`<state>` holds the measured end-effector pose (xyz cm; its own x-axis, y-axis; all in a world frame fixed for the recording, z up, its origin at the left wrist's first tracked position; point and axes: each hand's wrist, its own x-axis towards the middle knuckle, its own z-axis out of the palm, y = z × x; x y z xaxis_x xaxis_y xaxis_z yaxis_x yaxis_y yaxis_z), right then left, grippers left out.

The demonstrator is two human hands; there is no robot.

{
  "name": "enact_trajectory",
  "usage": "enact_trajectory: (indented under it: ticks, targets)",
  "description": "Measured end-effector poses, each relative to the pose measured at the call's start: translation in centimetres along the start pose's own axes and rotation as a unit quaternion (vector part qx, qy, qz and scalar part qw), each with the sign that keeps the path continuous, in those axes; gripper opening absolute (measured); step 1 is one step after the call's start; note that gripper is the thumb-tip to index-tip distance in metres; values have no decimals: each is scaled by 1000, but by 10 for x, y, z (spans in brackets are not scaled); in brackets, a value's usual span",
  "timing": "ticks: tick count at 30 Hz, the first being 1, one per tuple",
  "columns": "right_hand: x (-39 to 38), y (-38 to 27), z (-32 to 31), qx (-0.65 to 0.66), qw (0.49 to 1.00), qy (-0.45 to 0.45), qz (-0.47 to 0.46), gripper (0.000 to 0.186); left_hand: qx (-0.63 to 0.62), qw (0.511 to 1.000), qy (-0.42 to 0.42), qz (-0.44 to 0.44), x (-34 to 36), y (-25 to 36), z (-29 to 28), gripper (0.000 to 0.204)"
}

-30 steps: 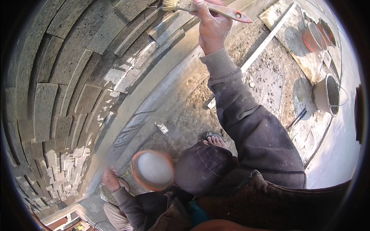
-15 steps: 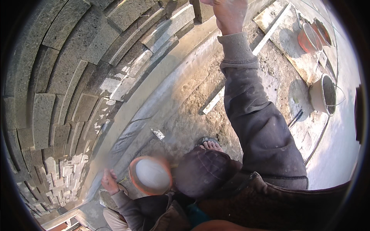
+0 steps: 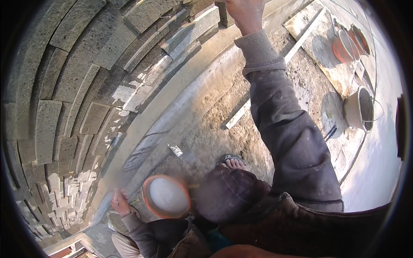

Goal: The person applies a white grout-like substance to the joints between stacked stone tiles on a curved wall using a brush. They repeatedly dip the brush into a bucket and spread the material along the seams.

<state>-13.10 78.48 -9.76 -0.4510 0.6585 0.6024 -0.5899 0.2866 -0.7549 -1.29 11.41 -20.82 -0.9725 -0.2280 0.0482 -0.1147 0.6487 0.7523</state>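
Note:
My right hand (image 3: 246, 15) is raised at the top edge beside the lower border of a wall clad in grey stone strips (image 3: 88, 51). Its fingers run out of the picture next to a dark stone piece (image 3: 222, 13), so I cannot see whether they grip anything. Low on the left, my left hand (image 3: 121, 203) is near the foot of the wall, by the pale ledge (image 3: 142, 124); its fingertips are blurred. Just right of it stands an orange bucket (image 3: 145, 195) holding a whitish-grey surface. A greyish rounded object (image 3: 116, 221) lies below the left hand, partly hidden.
On the right stand a grey bucket (image 3: 352, 111) and two orange ones (image 3: 343, 48) (image 3: 359, 38). A long pale batten (image 3: 303, 36) lies across the rough ground, with a small whitish piece (image 3: 175, 150) nearer me. A sandalled foot (image 3: 234, 162) shows beside a dark rounded shape (image 3: 228, 193).
My right hand has shifted slightly left along the wall's lower border, its forearm swinging with it. My left hand stays in nearly the same place, and the view has moved a little.

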Motion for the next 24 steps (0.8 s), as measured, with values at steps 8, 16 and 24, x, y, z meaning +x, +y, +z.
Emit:
enact_trajectory:
  ticks: [8, 16, 24]
  targets:
    - [-76, -39, -30, 63, 997, -10, 31, 25, -35, 999, 31, -7, -20, 0, -13, 42]
    - [-336, -61, 114, 153, 777, -611, 11, 25, -117, 985, 123, 28, -47, 43, -32, 44]
    - [-490, -33, 152, 34, 558, -822, -111, 19, -161, 980, 104, 61, -62, 57, -42, 47]
